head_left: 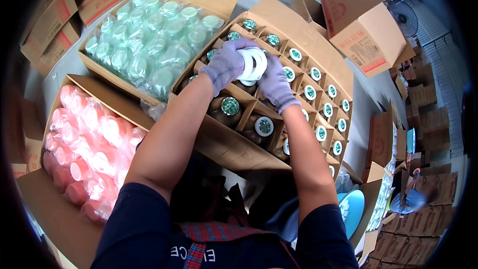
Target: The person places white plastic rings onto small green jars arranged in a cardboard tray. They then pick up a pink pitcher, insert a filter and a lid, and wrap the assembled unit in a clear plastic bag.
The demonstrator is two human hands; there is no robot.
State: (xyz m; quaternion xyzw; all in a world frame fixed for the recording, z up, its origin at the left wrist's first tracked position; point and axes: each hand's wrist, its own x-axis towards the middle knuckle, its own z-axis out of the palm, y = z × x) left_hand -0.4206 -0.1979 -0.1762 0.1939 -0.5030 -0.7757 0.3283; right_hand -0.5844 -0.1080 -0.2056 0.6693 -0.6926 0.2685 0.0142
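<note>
Both my hands wear purple-grey knit gloves and meet above a divided cardboard carton (239, 162) of jars. My left hand (226, 65) is closed around a small stack of white plastic rings (253, 65). My right hand (275, 82), smeared by motion, has its fingers closed at the right edge of the stack, on a white ring. Many jars in the carton have green tops with white rings around them, such as one jar (264, 126) below my hands. A jar (230, 107) to its left shows a green top without a white ring.
At the upper left stands an open carton (122, 87) of bagged pale green lids. A carton (55, 209) of bagged pink lids is at the lower left. An open box (358, 30) lies at the upper right. Beside my right elbow is a light blue tub (354, 209). A person (411, 199) works farther right.
</note>
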